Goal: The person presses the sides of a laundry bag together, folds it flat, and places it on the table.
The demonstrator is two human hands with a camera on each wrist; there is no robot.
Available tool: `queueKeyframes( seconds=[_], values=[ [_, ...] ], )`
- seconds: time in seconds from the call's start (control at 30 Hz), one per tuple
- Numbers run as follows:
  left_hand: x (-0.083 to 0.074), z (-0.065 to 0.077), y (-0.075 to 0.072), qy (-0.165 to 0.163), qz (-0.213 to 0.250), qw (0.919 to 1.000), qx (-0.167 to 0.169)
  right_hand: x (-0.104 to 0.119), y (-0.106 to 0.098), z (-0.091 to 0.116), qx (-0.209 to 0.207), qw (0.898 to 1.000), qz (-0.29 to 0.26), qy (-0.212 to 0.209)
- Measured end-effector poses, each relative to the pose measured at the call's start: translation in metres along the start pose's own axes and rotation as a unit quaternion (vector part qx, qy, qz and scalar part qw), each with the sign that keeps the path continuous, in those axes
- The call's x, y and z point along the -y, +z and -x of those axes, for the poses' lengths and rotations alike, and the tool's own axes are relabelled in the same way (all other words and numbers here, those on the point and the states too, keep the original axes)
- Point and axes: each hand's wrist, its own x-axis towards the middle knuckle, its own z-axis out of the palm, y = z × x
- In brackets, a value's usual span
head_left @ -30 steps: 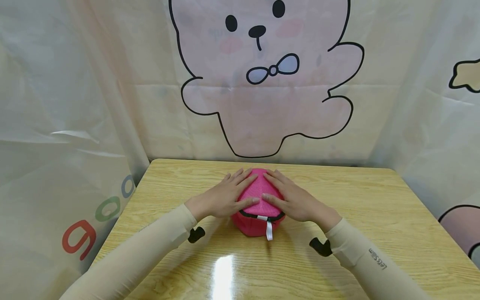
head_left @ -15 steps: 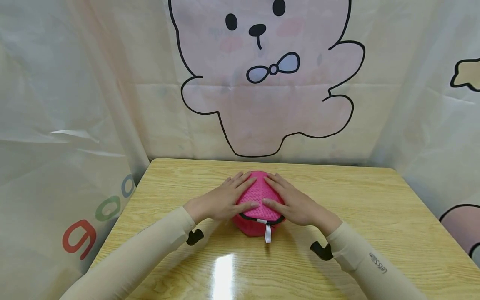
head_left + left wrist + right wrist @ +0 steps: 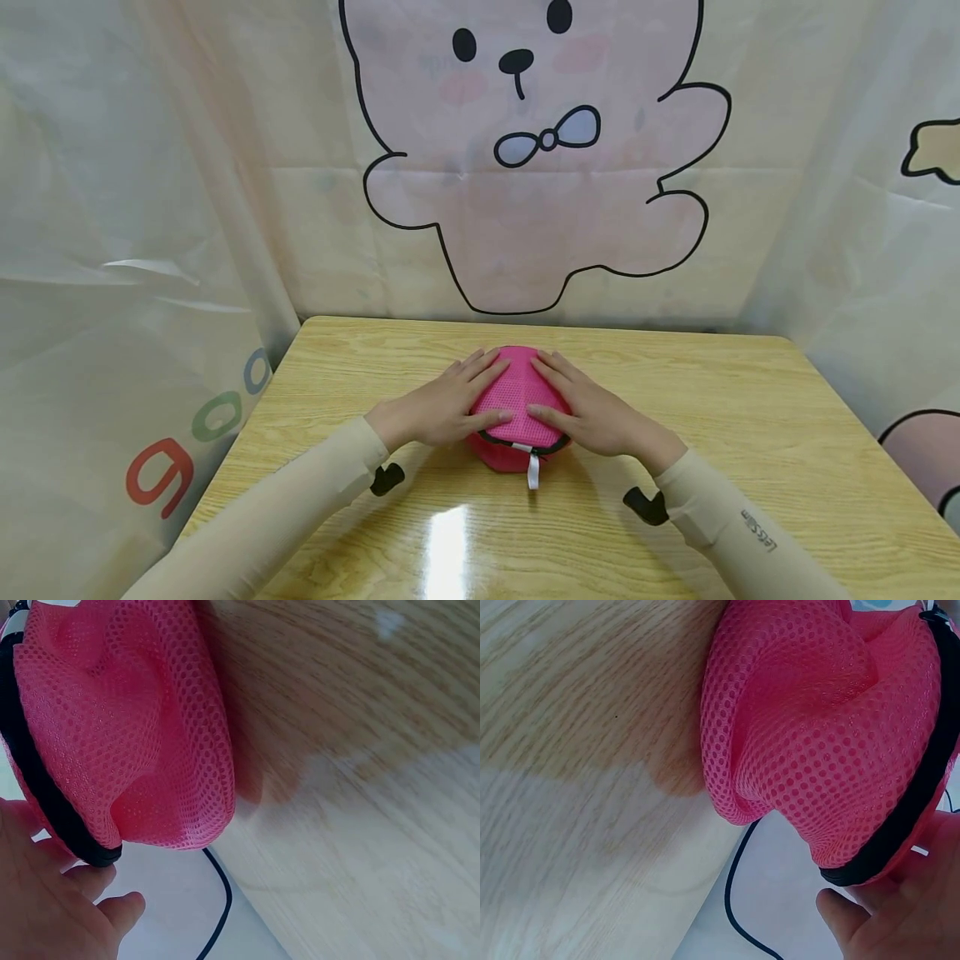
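Observation:
A pink mesh bag (image 3: 517,400) with a black zip edge stands on the wooden table in the head view, its top leaning towards me. A white pull tab (image 3: 533,472) hangs at its near side. My left hand (image 3: 444,402) rests on the bag's left side, fingers extended and pointing away from me. On the other side lies my right hand (image 3: 600,408), its fingers likewise stretched over the mesh, thumbs a little apart. Both wrist views show the bag's soft, dented lower mesh (image 3: 135,727) below the black zip band (image 3: 919,780). What it contains, if anything, is hidden.
The wooden table (image 3: 690,400) carries a bright light reflection near its front. Behind it hangs a curtain (image 3: 300,242) printed with a bear, and the curtain also runs along both sides. A thin black cable (image 3: 739,900) passes beyond the table edge.
The bag's top has tipped slightly towards me, and its white tab has swung lower and a bit left. Both hands have shifted slightly nearer with it.

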Motion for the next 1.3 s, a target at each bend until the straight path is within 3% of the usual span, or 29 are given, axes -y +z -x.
queueKeyframes(
  seconds=[1.3],
  values=[
    [0.006, 0.001, 0.017, -0.001, -0.002, 0.9998, 0.019, -0.011, 0.018, -0.001, 0.028, 0.999, -0.011, 0.016]
  ],
)
